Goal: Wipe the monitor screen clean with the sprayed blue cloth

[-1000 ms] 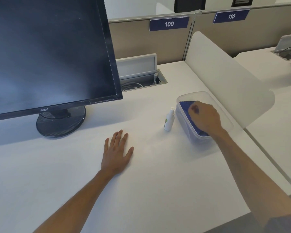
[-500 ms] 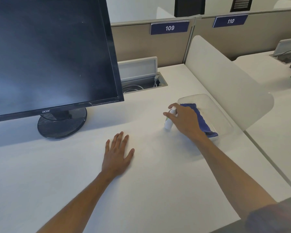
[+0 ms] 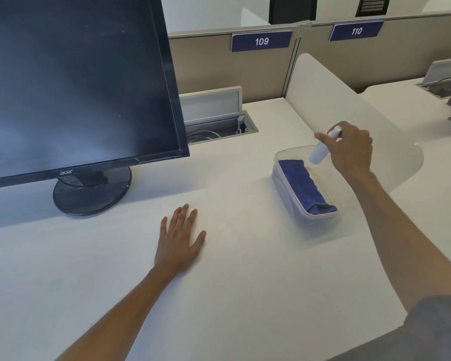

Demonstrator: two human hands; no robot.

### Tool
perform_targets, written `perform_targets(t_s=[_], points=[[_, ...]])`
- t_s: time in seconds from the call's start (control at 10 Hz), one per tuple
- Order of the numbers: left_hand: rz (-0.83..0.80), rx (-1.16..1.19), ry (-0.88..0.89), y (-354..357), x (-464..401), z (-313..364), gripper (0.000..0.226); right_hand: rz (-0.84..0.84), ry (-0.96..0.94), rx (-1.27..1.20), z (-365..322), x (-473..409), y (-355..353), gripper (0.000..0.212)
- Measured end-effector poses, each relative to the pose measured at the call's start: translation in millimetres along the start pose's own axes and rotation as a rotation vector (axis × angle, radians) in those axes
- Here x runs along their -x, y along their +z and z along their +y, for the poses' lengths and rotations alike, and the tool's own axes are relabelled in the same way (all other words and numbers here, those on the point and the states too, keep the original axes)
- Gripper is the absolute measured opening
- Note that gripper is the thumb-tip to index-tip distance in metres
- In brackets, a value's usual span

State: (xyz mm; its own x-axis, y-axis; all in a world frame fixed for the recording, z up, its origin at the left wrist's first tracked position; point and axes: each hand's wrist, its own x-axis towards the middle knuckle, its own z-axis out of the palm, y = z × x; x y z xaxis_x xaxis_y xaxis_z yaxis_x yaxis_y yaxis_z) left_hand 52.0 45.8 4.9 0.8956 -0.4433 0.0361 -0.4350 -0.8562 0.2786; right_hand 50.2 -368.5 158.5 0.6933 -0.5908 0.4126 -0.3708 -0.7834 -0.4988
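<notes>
A black monitor [image 3: 73, 82] with a dark screen stands on its round base at the far left corner of the white bench [image 3: 245, 295]. Near the middle of the bench the left hand [image 3: 179, 239] lies palm down, fingers straight and slightly spread, holding nothing. At the far edge, behind it, a cable hatch [image 3: 219, 118] sits open. Toward the right edge a clear plastic container [image 3: 292, 204] holds the folded blue cloth [image 3: 305, 186]. Over the container's far end the right hand [image 3: 349, 149] grips a small white spray bottle [image 3: 322, 149], tilted, fingers curled round it. Signs 109 [image 3: 261, 41] and 110 [image 3: 356, 30] hang on the partition behind.
</notes>
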Motion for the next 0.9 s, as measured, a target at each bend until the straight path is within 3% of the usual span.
perform_targets(t_s=[0.2,0.4,0.7,0.9], points=[[-0.004,0.01,-0.001,-1.9,0.7,2.3,0.066,-0.277,0.017,0.18,9.6,-6.4,25.5,0.029],[-0.012,0.005,0.009,-0.8,2.0,5.2,0.066,-0.313,-0.02,0.27,15.3,-2.7,35.9,0.022],[-0.008,-0.007,0.0,-3.7,0.6,2.2,0.064,-0.347,-0.028,0.181,15.3,-6.9,36.8,0.019],[0.009,0.0,0.015,1.5,1.4,1.3,0.065,-0.347,-0.045,0.219,13.8,-4.6,31.8,0.042]])
